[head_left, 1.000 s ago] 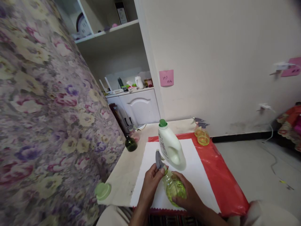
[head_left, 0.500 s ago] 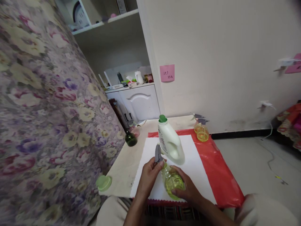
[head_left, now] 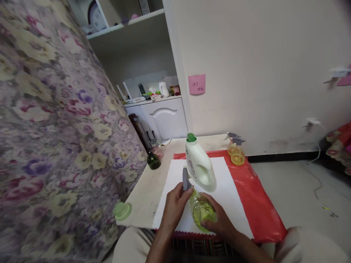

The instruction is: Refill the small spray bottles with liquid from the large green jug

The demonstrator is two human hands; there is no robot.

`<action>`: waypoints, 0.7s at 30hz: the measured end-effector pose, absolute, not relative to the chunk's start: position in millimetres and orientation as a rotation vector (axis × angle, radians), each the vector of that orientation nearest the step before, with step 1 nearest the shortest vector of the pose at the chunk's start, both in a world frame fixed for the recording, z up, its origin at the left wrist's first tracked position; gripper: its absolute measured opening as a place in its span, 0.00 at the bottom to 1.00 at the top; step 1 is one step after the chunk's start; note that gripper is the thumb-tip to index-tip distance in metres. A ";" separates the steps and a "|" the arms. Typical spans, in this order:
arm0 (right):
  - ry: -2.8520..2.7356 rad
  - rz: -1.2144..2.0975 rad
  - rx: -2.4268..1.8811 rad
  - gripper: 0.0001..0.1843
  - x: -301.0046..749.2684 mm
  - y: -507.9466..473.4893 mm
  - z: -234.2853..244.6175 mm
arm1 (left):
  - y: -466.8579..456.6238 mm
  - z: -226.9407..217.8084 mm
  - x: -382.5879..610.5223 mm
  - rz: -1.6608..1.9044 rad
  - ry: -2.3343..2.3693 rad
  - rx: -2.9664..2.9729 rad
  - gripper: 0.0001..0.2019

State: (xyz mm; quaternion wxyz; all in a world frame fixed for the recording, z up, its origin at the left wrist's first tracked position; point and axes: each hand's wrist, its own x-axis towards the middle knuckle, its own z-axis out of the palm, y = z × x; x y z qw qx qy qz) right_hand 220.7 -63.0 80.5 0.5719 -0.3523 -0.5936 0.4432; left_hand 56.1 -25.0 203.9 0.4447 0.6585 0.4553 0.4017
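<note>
My left hand [head_left: 177, 202] pinches the grey spray head [head_left: 186, 179] at the neck of a clear yellow-green spray bottle. Around the body of that spray bottle [head_left: 201, 212] my right hand [head_left: 218, 215] is wrapped, the bottle tilted with its top toward the left. Whether the head is fully seated on the neck is hidden by my fingers. Just beyond it stands a pale green detergent jug [head_left: 200, 164] with an uncapped mouth and a green spout. Under both lies a white sheet [head_left: 175, 171] on a red cover [head_left: 255, 197].
Yellow spray bottles [head_left: 237, 157] with grey heads stand at the table's back right. A dark green bottle [head_left: 153, 160] and a pinkish clear bottle [head_left: 158, 149] stand at the left. A light green cap [head_left: 122, 211] lies at the near left corner, by the floral curtain [head_left: 68, 146].
The spray head has turned slightly and now stands more upright in my left hand. Both hands keep their hold on the bottle; the whole view has shifted a little.
</note>
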 end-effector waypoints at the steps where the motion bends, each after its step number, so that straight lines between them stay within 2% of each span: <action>1: -1.399 1.031 -0.828 0.42 220.7 -62.6 79.6 | -24.4 202.2 56.0 1.008 1.131 1.618 0.14; 16: -1.522 0.737 -0.987 0.42 218.5 -63.4 74.7 | -27.4 192.0 58.4 1.035 1.084 1.549 0.15; 21: -1.504 0.793 -0.984 0.42 218.8 -62.8 72.9 | -27.0 187.2 58.5 1.044 1.060 1.475 0.15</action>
